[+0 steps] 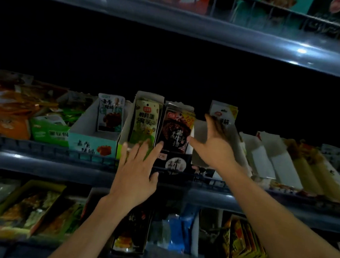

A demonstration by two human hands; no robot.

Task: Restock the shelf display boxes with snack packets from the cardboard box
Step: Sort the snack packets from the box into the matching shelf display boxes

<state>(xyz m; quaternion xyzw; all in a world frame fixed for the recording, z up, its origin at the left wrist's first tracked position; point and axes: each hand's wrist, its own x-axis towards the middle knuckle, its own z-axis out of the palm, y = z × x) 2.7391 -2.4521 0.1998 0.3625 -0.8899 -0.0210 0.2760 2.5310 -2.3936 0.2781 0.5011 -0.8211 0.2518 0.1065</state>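
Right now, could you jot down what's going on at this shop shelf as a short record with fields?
place: dim middle shelf lined with display boxes
left hand: open, fingers spread over the green snack packet
right hand: open, reaching between the black snack packet and the white cardboard display box
held: nothing
cardboard supply box: not in view

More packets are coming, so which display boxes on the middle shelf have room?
The teal box holds one packet at its back, with bare floor in front. The white box by the right hand looks mostly bare. The green-packet box and dark-packet box are crowded.
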